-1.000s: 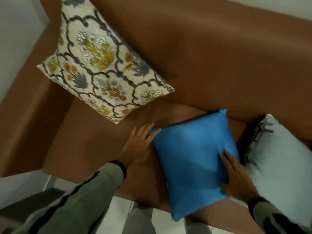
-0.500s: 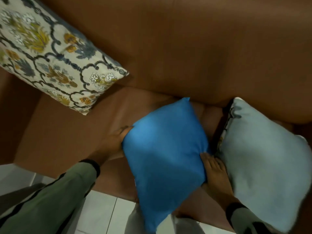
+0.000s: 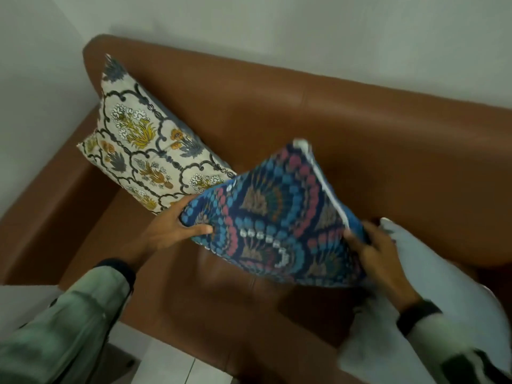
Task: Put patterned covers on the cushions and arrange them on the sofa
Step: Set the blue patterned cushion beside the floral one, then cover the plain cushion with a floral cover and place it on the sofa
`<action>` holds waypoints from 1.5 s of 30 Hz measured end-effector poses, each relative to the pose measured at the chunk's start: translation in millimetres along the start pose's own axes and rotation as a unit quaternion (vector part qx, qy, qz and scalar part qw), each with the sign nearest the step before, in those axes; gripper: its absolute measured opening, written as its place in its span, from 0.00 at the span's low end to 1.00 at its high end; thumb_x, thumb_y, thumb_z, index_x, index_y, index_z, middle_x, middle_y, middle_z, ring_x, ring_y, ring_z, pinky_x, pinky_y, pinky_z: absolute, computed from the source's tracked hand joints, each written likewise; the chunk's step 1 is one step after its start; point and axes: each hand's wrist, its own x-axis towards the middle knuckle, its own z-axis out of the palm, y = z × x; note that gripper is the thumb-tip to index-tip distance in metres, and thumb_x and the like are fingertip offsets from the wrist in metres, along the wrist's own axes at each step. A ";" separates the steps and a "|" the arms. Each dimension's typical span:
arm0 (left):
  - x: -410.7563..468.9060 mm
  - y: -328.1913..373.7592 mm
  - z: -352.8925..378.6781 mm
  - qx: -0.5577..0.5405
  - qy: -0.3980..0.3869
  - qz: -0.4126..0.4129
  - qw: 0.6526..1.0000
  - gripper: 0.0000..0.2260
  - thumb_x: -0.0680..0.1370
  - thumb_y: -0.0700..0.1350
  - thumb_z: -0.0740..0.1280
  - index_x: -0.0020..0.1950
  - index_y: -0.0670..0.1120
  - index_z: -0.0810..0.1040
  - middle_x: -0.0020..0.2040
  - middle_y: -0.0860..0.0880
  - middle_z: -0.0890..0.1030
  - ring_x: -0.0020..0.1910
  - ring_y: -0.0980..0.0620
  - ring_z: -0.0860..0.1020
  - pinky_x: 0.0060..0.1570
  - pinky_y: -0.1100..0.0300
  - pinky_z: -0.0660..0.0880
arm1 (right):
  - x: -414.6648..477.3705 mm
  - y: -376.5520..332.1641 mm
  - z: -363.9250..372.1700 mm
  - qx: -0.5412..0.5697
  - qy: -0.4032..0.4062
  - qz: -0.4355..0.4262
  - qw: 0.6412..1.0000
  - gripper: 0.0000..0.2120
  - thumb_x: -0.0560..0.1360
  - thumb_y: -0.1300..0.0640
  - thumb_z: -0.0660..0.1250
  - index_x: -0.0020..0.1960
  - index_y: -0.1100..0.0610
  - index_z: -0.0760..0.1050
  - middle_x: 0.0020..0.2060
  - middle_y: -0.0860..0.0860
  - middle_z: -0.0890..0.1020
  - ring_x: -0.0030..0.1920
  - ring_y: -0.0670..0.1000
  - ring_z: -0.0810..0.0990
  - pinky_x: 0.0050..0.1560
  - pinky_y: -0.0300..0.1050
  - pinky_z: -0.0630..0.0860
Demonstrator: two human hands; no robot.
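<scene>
A cushion with a blue, pink and white patterned face (image 3: 277, 228) hangs above the seat of the brown leather sofa (image 3: 360, 139), tilted, its white zipper edge up. My left hand (image 3: 171, 231) grips its left corner. My right hand (image 3: 379, 256) grips its right edge. A cream floral cushion (image 3: 144, 151) leans upright in the sofa's left corner against the backrest. A pale grey cushion (image 3: 432, 295) lies on the seat at the right, partly behind my right arm.
The sofa's left armrest (image 3: 41, 217) runs along the left. White walls (image 3: 277, 26) rise behind the sofa. Light floor tiles (image 3: 171, 364) show below the seat's front edge.
The cushion lay on the seat with its plain blue side up. Both hands have lifted and turned it, so the patterned side faces me. The camera view has pulled back and up.
</scene>
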 end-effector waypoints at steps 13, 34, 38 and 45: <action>67.7 1.5 -1.8 0.112 0.141 0.009 0.984 0.38 0.64 0.70 0.73 0.68 0.56 0.68 0.61 0.53 0.79 0.54 0.51 0.80 0.52 0.46 0.80 | 121.7 -35.0 21.1 -0.179 0.097 0.006 0.979 0.12 0.79 0.48 0.61 0.56 0.52 0.80 0.55 0.59 0.82 0.58 0.64 0.76 0.65 0.63 0.66; -52.4 -18.9 281.5 0.202 -0.116 0.213 0.949 0.19 0.82 0.52 0.57 0.71 0.46 0.71 0.67 0.43 0.76 0.64 0.49 0.74 0.68 0.53 0.68 | -93.9 184.4 -155.4 -0.506 -0.139 0.159 0.836 0.48 0.69 0.63 0.68 0.77 0.42 0.43 0.79 0.50 0.48 0.78 0.56 0.50 0.74 0.62 0.57; -80.4 -24.6 357.0 0.256 -0.232 0.089 0.934 0.33 0.82 0.55 0.58 0.79 0.48 0.44 0.80 0.46 0.50 0.77 0.49 0.54 0.77 0.49 0.50 | -148.8 236.7 -213.5 -0.604 -0.111 0.112 0.781 0.61 0.63 0.68 0.74 0.76 0.43 0.33 0.78 0.60 0.50 0.77 0.62 0.52 0.70 0.68 0.63; -87.5 -18.8 438.4 0.103 -0.084 -0.019 0.991 0.43 0.73 0.46 0.68 0.78 0.48 0.43 0.80 0.43 0.52 0.78 0.42 0.54 0.76 0.42 0.54 | -149.4 299.6 -220.9 -0.595 -0.035 -0.047 0.801 0.61 0.57 0.63 0.82 0.78 0.55 0.47 0.75 0.66 0.59 0.75 0.64 0.58 0.70 0.68 0.59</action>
